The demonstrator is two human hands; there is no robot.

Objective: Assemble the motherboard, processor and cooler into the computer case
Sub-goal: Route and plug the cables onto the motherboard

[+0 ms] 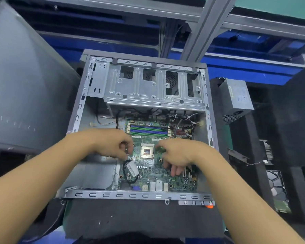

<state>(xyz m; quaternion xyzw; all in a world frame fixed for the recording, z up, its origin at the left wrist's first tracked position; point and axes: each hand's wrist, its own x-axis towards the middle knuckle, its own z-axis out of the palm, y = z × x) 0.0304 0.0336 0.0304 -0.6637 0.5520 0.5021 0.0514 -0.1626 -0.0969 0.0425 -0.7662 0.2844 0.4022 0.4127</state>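
Left of the processor socket (147, 151), I see the left hand (111, 143), its fingers curled at a small dark part; blur hides whether they pinch it. The socket sits on the motherboard (153, 174), which lies inside the computer case (130, 195). Right of the socket, the right hand (180, 154) lets its fingers hang loosely curled over the board, holding nothing.

bare metal case (153, 88), matt dark foam mat (139, 219)

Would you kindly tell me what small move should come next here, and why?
Probably ease both hands aside: the left hand and right hand flank the processor socket, which lies uncovered on the motherboard inside the case, so the cooler seems due next.
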